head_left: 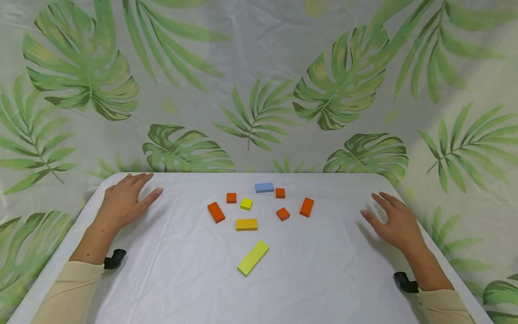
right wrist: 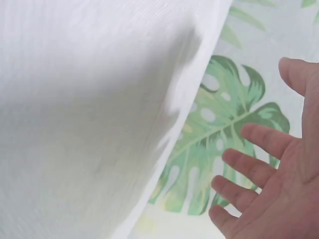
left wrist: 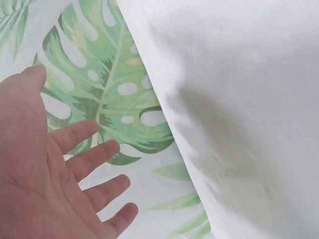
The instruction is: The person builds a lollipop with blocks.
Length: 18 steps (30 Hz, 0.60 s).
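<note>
My left hand (head_left: 123, 202) hovers over the left side of the white table, fingers spread and holding nothing. On the right side, my right hand (head_left: 394, 222) is likewise raised with loose, parted fingers and an empty palm. Between them lie several blocks: a blue block (head_left: 264, 187) at the back, small orange cubes (head_left: 231, 198), longer orange blocks (head_left: 216, 212), a small yellow cube (head_left: 246, 204), a golden-yellow block (head_left: 246, 224) and a long lime-yellow block (head_left: 253, 258) nearest me. Neither hand touches any block. Only the hands, table edge and leafy cloth show in the wrist views.
A white cloth covers the table (head_left: 182, 288), whose back edge meets a leaf-patterned curtain (head_left: 259, 58). That curtain also hangs along both sides. Black wrist mounts (head_left: 115, 259) stick out inward from both sleeves.
</note>
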{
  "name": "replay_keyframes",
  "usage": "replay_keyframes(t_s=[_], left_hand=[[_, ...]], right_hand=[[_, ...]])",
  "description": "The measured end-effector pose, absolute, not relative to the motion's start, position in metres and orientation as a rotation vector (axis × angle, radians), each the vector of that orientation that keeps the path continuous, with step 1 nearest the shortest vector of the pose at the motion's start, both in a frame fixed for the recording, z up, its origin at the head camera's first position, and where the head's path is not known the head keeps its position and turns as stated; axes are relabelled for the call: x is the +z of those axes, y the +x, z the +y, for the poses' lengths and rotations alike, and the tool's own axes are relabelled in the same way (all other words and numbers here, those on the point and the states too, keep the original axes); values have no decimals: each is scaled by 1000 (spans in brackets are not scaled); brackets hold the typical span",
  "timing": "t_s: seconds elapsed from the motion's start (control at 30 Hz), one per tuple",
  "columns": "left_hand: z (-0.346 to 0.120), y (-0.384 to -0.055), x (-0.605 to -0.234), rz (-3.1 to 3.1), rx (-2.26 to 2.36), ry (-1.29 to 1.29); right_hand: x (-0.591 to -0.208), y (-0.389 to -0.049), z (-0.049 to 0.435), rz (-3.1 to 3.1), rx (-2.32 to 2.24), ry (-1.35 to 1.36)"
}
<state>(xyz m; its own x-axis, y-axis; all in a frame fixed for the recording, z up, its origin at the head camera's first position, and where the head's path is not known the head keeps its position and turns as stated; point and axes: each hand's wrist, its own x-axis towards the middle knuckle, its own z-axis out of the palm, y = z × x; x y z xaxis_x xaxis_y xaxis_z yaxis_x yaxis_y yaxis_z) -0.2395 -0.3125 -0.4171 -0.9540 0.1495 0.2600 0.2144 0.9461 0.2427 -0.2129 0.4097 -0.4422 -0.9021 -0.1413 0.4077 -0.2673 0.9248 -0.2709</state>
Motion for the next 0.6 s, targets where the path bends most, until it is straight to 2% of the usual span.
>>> replay_keyframes(t_s=[0.6], left_hand=[[-287,-234,-410,-2778,-466,-434]], right_hand=[[-433,-208,379,-2633,480,378]])
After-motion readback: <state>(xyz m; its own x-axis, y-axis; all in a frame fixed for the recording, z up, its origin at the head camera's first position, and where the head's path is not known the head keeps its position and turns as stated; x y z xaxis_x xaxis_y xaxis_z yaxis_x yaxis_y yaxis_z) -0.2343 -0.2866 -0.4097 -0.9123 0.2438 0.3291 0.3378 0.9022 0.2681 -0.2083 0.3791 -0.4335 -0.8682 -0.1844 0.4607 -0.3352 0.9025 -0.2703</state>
